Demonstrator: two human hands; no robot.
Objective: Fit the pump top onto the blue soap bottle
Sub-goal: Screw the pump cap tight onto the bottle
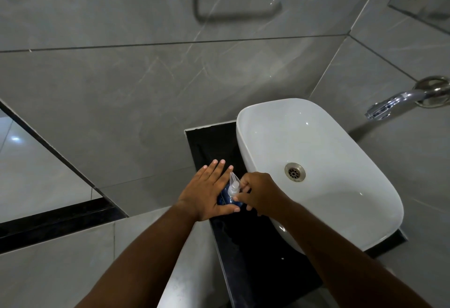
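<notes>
Two hands meet over a blue soap bottle (pixel 225 197) that stands on a glossy black counter (pixel 246 246), just beside the left wall of a white basin (pixel 323 200). The basin is a smooth, rounded-rectangle ceramic bowl sitting on top of the counter; it holds nothing, and only a round metal drain (pixel 295 172) shows at its bottom. The bottle is small and deep blue, mostly hidden by the hands, so its contents cannot be told. A clear plastic pump top (pixel 234 184) sits at its neck, its pointed nozzle aimed away from the person. The left hand (pixel 209 192) lies flat against the bottle's left side, fingers spread and straight, thumb hooked around the front. The right hand (pixel 258 192) is curled, its fingertips pinching the pump's collar. Whether the pump is fully seated is hard to judge from this angle. A chrome tap (pixel 399 103) juts from the grey marbled wall tiles (pixel 146 83) at the right.
</notes>
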